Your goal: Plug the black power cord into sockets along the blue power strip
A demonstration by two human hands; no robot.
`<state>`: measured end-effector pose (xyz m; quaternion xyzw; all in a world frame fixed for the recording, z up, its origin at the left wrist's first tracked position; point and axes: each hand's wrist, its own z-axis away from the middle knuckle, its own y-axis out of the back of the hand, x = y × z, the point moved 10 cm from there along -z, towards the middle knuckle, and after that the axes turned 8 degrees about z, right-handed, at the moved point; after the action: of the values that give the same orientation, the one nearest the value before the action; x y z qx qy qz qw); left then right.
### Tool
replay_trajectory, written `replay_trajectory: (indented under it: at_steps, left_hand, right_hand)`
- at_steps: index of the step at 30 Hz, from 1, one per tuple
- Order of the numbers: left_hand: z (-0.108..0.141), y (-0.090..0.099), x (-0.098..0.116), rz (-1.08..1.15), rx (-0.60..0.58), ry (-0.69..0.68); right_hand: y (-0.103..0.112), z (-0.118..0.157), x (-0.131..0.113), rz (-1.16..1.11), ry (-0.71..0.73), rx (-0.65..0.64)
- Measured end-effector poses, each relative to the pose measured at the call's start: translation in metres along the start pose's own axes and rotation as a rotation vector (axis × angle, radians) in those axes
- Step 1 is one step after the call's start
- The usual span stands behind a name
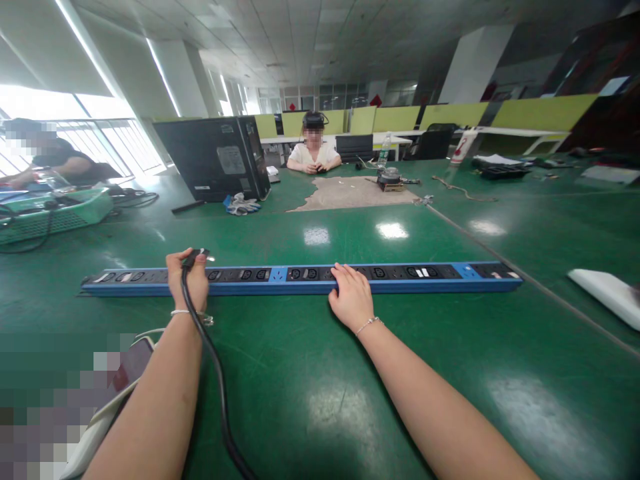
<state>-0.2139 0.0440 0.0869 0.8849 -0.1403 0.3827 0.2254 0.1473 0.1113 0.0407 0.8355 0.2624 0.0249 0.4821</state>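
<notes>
A long blue power strip with black and blue sockets lies across the green table in front of me. My left hand is closed around the plug of a black power cord, holding it just over the left part of the strip. The cord hangs from that hand toward the bottom edge of the view. On the strip, right of its middle, my right hand grips it with fingers over the top and the thumb at the front side. The plug's contact end is too small to make out clearly.
A black computer case stands behind, with gloves beside it. A green basket with cables sits left. At lower left lies a phone. A white object lies right. One person sits opposite, another at far left.
</notes>
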Motion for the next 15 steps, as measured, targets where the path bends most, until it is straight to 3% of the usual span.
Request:
replay_trajectory:
  at_steps: [1,3,7,15]
  left_hand:
    - [-0.004,0.004,-0.008,-0.046,-0.007,0.028]
    - [-0.007,-0.004,-0.015,-0.132,-0.128,0.030]
    - [0.002,-0.034,-0.012,-0.213,-0.398,-0.045]
    - [0.012,-0.041,-0.008,-0.290,-0.476,-0.051]
  right_hand:
    - [0.000,0.000,0.000,0.001,0.003,0.002]
    - [0.000,0.000,0.000,0.004,0.004,0.006]
    - [0.000,0.000,0.001,0.012,0.007,0.007]
    - [-0.001,-0.001,0.001,0.022,0.013,0.007]
